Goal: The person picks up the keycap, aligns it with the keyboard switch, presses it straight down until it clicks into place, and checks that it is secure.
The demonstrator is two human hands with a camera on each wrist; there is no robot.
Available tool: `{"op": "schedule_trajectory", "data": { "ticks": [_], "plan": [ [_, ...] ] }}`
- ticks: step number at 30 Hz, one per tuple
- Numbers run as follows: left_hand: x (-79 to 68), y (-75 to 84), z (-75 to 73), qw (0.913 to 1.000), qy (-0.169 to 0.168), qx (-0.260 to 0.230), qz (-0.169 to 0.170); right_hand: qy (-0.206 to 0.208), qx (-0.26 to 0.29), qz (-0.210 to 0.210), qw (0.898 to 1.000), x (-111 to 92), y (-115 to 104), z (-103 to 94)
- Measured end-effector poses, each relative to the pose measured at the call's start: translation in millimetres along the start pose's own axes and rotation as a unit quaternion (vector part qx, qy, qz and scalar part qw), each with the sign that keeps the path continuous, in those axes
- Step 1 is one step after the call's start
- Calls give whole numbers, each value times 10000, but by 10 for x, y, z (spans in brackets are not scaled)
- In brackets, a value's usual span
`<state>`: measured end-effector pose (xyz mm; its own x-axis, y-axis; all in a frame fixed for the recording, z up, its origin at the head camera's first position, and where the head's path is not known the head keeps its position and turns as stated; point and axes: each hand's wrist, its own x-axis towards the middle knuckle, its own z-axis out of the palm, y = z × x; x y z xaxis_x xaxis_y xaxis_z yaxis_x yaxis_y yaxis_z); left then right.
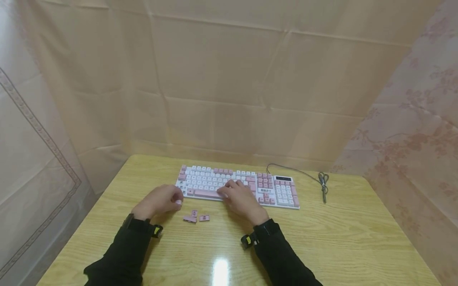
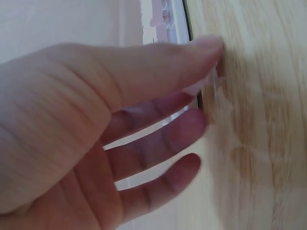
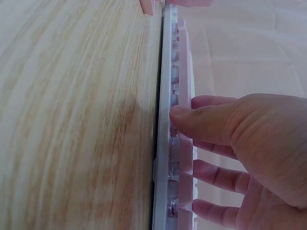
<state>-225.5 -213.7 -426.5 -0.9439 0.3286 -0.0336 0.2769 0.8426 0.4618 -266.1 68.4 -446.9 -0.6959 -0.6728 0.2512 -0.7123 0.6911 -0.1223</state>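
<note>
A white and pink keyboard (image 1: 207,180) lies on the table; at its lower left corner several keycaps are off and the switches show. My left hand (image 1: 161,201) is just left of that corner, thumb and forefinger pinching a small pink keycap (image 1: 178,202), largely hidden by the thumb in the left wrist view. My right hand (image 1: 241,198) rests on the keyboard's front part, near the right end of the pink space bar (image 1: 205,194). In the right wrist view its thumb (image 3: 184,117) touches the front side, with the other fingers over the keys.
Loose pink keycaps (image 1: 204,218) lie on the wooden table (image 1: 340,238) in front of the keyboard, between the forearms. A grey cable (image 1: 300,171) runs from the keyboard's back to a tied bundle (image 1: 323,184) on the right. Cloth curtains (image 1: 229,79) hang behind and at both sides.
</note>
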Motion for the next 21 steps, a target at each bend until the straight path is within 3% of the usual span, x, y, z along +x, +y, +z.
{"op": "schedule_trajectory", "data": {
  "ticks": [5,9,21],
  "plan": [
    [12,-39,2,9979,621,154,-21,16,-3,-19,10000,-3,4,-1],
    [42,-73,11,9952,926,303,73,10,-4,-35,10000,-4,1,-8],
    [89,-138,75,9900,1231,674,110,103,56,-53,9999,-6,6,-3]
  ]
}}
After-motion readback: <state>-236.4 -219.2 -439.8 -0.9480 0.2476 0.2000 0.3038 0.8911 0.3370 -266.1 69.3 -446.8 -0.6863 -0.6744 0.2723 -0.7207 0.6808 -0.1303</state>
